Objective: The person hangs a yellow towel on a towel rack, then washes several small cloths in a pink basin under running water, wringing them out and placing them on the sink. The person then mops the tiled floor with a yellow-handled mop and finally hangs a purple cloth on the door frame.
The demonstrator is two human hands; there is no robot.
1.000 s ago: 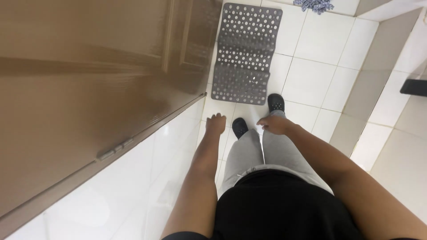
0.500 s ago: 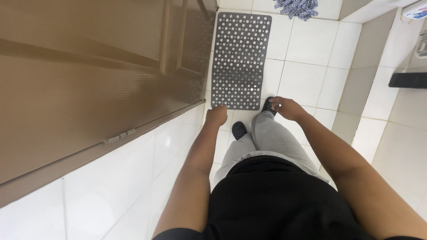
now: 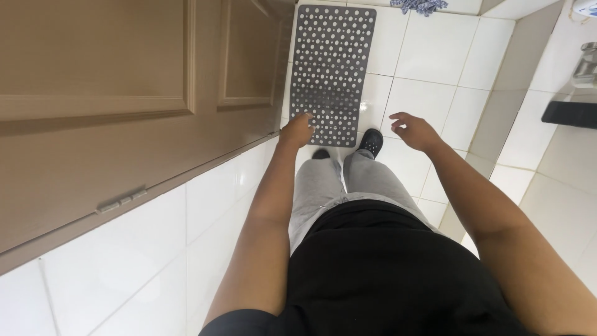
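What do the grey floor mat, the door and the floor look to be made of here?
Mat: probably rubber or soft plastic, matte dark grey, with rows of punched round holes. Door: wood or wood-look laminate, smooth brown with raised panel framing. Floor: glazed ceramic tile, glossy white with grout lines.

Grey perforated mat (image 3: 333, 68) on tiled floor (image 3: 435, 56)

Grey mat (image 3: 333, 68) dotted with holes — white floor tiles (image 3: 435, 50), brown door (image 3: 112, 93)
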